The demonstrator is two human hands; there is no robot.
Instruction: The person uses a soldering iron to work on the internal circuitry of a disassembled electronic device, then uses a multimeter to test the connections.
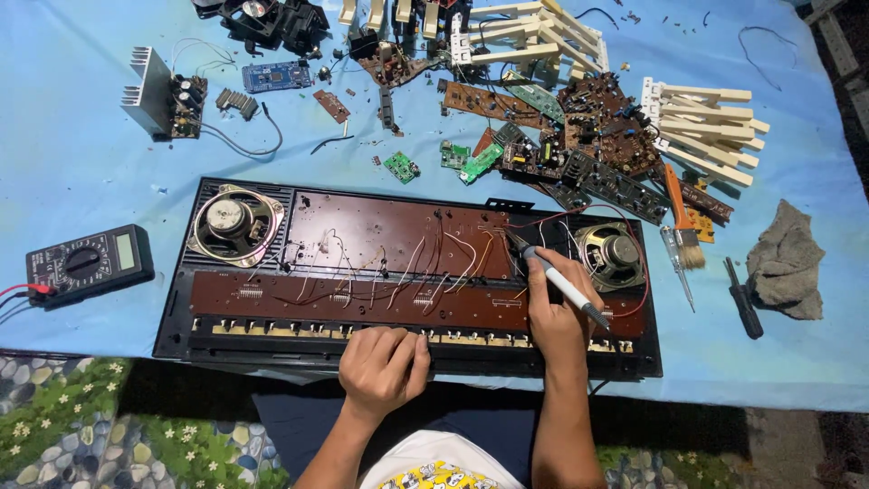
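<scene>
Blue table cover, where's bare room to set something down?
Bare blue cover lies left, between the heatsink module and the multimeter, and at the near right corner below the grey rag. The far side is crowded with circuit boards and loose white keys.

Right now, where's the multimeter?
In the head view, the multimeter lies at the far left on the blue cloth, just left of the opened keyboard case, near its left speaker.

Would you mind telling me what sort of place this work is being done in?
Probably a makeshift home electronics-repair spot: a blue-covered table holds an opened keyboard chassis, a multimeter and heaps of loose circuit boards; the right hand grips a soldering iron.
</scene>
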